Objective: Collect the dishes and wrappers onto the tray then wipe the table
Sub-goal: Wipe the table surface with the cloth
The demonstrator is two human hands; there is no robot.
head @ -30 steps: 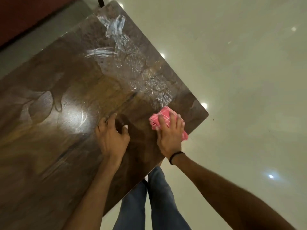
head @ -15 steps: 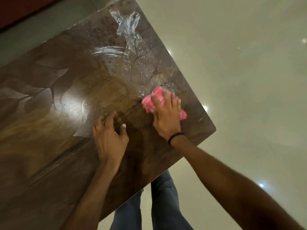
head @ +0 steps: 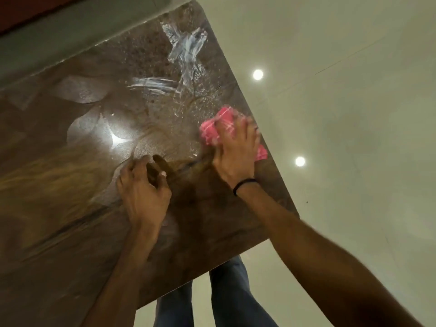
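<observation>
A pink checked cloth (head: 213, 129) lies bunched on the dark wooden table (head: 70, 197), close to its right edge. My right hand (head: 236, 154) presses down on the cloth, fingers spread over it, a black band at the wrist. My left hand (head: 141, 190) rests on the tabletop to the left of it, fingers bent and apart, holding nothing. Wet white streaks (head: 186, 50) and droplets cover the table's far part beyond the cloth. No dishes, wrappers or tray are in view.
The table's right edge runs diagonally beside the cloth, with pale glossy floor (head: 342, 114) beyond it showing light reflections. My legs in blue jeans (head: 231, 298) stand below the table's near corner. A dark red surface shows at the top left.
My right hand has pushed the pink cloth away from me along the right edge, from near the table's corner toward the wet streaks. My left hand has stayed planted on the table.
</observation>
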